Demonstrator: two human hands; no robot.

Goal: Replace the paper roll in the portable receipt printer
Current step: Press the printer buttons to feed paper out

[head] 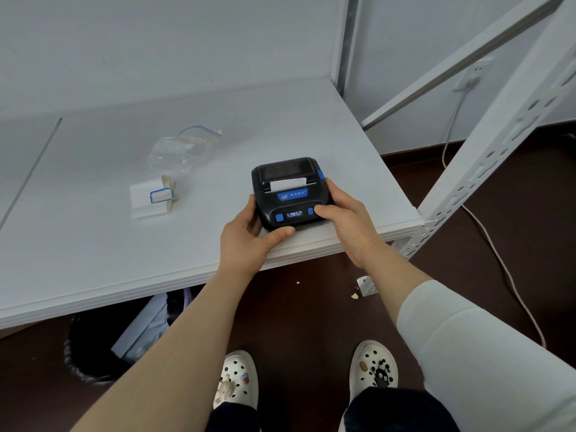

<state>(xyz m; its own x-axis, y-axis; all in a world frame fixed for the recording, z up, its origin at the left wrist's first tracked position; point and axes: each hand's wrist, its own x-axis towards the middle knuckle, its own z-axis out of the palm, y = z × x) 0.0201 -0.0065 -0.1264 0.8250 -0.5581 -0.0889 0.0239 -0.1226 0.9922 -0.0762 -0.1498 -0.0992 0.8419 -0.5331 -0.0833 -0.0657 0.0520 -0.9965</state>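
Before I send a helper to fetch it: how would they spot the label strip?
On the white table, left of the black printer, lies a white paper pad. The label strip rests on it: a small tag with a blue border.

White shelf [93, 260], printer [291, 191], clear bag [180, 148], perhaps label pad [152, 198]

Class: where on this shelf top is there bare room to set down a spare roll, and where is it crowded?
Free: the shelf left of the white pad, and behind the printer. Crowded: the front right corner, both hands on the printer.
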